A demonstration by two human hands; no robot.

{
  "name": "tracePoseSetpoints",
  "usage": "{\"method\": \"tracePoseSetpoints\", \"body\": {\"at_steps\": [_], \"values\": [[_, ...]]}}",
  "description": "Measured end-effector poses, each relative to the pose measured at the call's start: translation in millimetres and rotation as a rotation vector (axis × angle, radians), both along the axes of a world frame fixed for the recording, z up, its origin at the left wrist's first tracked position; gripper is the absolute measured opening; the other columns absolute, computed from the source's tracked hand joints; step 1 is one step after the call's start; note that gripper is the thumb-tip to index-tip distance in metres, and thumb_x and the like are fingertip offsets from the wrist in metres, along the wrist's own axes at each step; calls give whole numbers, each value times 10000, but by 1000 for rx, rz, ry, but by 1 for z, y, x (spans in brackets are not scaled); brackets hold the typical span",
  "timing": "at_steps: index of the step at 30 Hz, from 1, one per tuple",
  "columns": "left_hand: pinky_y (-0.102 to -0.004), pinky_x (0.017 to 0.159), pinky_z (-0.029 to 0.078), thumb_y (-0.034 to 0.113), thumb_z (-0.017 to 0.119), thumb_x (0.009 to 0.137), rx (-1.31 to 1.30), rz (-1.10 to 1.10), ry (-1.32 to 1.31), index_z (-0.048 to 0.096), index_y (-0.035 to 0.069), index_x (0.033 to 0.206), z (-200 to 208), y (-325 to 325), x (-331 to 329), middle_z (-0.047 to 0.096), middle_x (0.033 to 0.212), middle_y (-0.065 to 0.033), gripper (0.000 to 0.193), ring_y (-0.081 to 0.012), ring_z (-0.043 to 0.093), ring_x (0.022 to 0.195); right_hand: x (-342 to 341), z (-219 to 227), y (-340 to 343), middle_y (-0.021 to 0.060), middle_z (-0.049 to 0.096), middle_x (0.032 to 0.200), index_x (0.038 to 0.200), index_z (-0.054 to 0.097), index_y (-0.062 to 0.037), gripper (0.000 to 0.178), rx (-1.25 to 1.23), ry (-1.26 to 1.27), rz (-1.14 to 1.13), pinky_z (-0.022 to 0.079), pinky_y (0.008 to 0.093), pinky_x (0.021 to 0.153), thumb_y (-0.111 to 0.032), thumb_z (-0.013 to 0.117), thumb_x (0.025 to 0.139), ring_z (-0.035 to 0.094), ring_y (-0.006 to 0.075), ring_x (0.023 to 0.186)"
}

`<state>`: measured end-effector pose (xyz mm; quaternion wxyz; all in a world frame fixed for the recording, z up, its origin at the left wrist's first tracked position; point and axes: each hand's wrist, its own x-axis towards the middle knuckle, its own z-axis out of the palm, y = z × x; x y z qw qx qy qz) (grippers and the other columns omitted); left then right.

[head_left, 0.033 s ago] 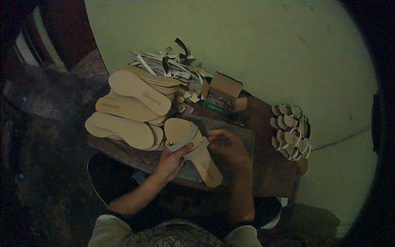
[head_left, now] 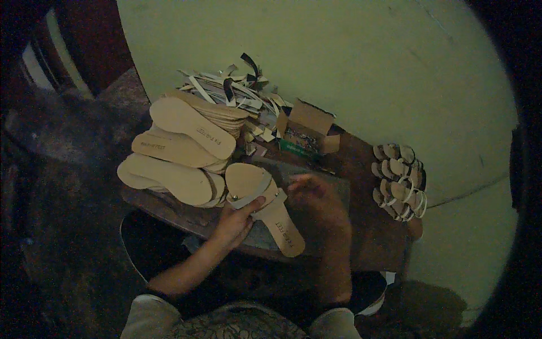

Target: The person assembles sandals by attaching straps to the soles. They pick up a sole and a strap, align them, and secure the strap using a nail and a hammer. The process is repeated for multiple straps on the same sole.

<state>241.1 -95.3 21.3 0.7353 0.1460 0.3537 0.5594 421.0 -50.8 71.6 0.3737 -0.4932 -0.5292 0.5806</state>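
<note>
In my left hand [head_left: 236, 221] is a pale beige sandal insole [head_left: 280, 226], tilted over the bench. A wide light strap [head_left: 252, 191] wraps across its broad front part, with small shiny spots at its sides. My left thumb presses on the strap and the fingers go underneath, partly hidden. Just right of the strap, apart from it, my right hand [head_left: 311, 191] has its fingers curled in. It is dim and a little blurred, and whatever the fingertips may pinch is too small to make out.
Stacked beige insoles [head_left: 175, 169] cover the bench's left side. Behind them lies a heap of strap offcuts [head_left: 226, 93]. An open cardboard box [head_left: 307, 121] with small metal pieces stands at the back. Several strapped pieces [head_left: 398, 181] are piled at the right, near the pale green wall [head_left: 361, 62].
My right hand has drawn slightly right, away from the strap's edge. The left hand and the insole have stayed in place.
</note>
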Motion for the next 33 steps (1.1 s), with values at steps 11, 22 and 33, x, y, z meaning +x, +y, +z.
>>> {"method": "tracePoseSetpoints", "body": {"at_steps": [11,22,33], "values": [[-296,844,412,67,642,770,-107,-19,302,443,55,1150,8,-5,1,543,1103,-68,429,-180,510,1019,-91,-38,147,220,608,823,916,617,8,271,685,-1019,190,471,363,710,-176,604,718,603,314,806],[-316,893,389,63,625,785,-119,-7,234,429,37,1173,10,-6,6,511,1160,-70,436,-181,483,1063,-102,-57,166,214,607,766,791,620,-2,192,595,-999,95,470,397,694,-129,601,648,598,349,747],[-311,906,379,60,621,786,-49,14,233,429,29,1177,-4,-3,6,508,1166,-79,437,-178,477,1071,-108,-44,163,196,618,804,792,606,14,196,602,-1094,53,466,401,719,-111,599,641,600,339,800]]}}
